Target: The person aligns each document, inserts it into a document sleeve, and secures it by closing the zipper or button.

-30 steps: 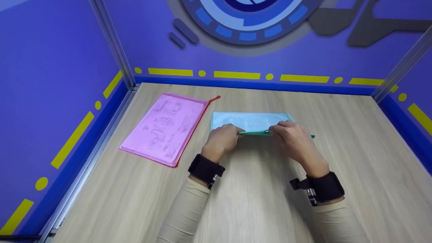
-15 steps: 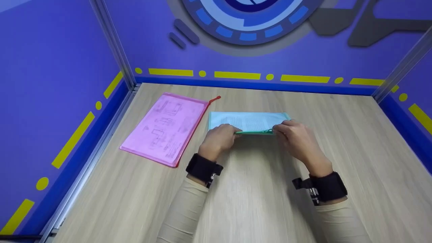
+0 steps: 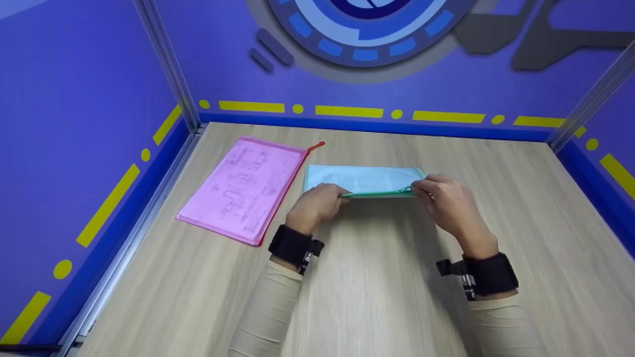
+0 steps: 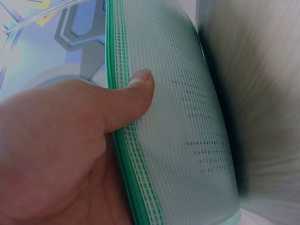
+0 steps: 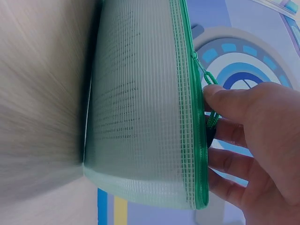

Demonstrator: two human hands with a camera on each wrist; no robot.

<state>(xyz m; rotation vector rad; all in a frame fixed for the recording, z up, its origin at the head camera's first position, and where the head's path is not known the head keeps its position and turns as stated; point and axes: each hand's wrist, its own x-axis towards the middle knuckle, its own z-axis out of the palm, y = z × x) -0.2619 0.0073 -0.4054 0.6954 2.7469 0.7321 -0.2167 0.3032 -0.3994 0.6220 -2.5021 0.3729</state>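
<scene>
A green-edged mesh zipper pouch (image 3: 367, 178) with printed paper inside is tilted up from the table, its zipper edge toward me. My left hand (image 3: 317, 206) pinches that edge left of its middle; in the left wrist view the thumb (image 4: 140, 86) presses on the mesh face. With thumb and fingers, my right hand (image 3: 449, 206) pinches the green cord pull (image 5: 212, 101) near the pouch's right end. The zipper slider (image 5: 194, 55) sits on the green zipper just past the pull. In the head view the right hand hides the pouch's right near corner.
A pink zipper pouch (image 3: 243, 191) with printed diagrams lies flat to the left, its red pull (image 3: 316, 146) pointing to the far right. The wooden table (image 3: 357, 297) is bounded by blue printed panels (image 3: 347, 89) at the back and sides.
My right hand has moved right along the zipper edge, and the slider has gone with it. My left hand and the green pouch have shifted slightly left. The pink pouch stays put.
</scene>
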